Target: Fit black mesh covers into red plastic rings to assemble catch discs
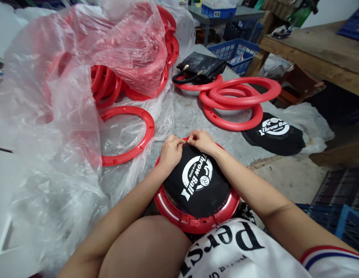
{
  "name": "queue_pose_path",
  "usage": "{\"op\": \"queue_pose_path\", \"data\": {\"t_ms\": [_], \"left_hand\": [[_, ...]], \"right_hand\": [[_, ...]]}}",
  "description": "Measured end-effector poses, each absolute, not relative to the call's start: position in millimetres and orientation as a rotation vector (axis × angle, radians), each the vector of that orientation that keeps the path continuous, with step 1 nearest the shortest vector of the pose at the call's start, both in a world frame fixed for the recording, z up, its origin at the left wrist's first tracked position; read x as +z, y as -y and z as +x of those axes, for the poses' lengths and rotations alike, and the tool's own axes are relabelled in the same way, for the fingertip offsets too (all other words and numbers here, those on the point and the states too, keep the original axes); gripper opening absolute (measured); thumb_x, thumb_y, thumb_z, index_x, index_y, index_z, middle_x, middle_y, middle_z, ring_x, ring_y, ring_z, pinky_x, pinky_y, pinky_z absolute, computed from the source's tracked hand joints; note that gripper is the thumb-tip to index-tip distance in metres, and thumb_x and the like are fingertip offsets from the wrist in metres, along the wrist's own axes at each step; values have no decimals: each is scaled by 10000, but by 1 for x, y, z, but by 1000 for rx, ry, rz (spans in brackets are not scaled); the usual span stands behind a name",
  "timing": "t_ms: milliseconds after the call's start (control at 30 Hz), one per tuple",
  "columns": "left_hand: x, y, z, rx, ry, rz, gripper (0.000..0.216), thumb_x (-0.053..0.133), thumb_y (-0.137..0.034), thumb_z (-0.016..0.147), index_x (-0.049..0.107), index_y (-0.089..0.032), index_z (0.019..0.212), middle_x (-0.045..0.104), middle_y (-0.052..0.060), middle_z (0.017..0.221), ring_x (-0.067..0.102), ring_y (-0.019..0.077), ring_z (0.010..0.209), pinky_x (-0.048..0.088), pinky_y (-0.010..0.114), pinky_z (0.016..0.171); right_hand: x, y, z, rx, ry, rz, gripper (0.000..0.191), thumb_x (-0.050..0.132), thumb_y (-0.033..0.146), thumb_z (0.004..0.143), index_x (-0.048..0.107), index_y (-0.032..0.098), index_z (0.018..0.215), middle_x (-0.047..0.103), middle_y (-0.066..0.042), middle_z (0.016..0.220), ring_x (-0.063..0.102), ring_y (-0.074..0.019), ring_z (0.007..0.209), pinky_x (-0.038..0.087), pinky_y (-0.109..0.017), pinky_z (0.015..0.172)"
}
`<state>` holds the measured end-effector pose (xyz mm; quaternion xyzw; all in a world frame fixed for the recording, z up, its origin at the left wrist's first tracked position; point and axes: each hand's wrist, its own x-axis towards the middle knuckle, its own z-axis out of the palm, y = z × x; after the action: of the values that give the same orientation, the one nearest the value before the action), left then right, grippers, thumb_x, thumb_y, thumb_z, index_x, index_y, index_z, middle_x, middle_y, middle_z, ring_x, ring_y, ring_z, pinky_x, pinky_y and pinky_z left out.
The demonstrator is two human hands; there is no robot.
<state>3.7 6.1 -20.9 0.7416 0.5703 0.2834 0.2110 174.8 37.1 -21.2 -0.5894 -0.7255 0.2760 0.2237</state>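
A red plastic ring (179,219) rests on my lap, tilted against the table edge. Black mesh fabric (215,189) printed "Throw Ball" in white lies across its opening. At the ring's far side, my left hand (171,151) is closed, thumb and fingers pinching the fabric's edge. My right hand (203,141) pinches the same edge just to the right, its fingertips close to the left thumb. The fabric's near edge lies inside the ring's lower rim, with a gap at the lower left. Exactly what sits between the fingertips is partly hidden.
Clear plastic sheeting (60,185) covers many red rings at left; one loose ring (149,125) lies beside it. More red rings (240,125) are stacked at right, near a black handbag (202,65) and another black printed fabric (292,143). A blue crate (240,48) stands behind.
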Motion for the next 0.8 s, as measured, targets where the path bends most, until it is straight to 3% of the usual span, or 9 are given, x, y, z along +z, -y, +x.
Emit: {"op": "queue_pose_path", "data": {"t_ms": [267,500,800], "left_hand": [[-23,-5,6,706,-1627,2132,299,498,-87,898,764,-165,1010,657,87,1001,646,213,990,522,346,979],[-20,-6,5,646,-1638,2143,308,484,-78,892,756,-169,1004,661,91,1034,649,221,997,526,361,988],[-8,4,2,635,-1642,2283,289,516,-107,931,673,-166,1166,680,108,1112,639,247,1063,512,374,973]], "right_hand": [[-19,-36,173,724,2018,-1663,137,627,195,828,664,207,696,728,-36,950,631,-194,926,443,-340,964],[-18,-37,171,737,2027,-1681,145,631,182,812,663,196,671,734,-39,889,633,-191,851,454,-304,853],[-41,-50,178,979,1471,-1480,149,574,197,824,715,177,870,750,-34,903,672,-182,840,508,-307,828]]}}
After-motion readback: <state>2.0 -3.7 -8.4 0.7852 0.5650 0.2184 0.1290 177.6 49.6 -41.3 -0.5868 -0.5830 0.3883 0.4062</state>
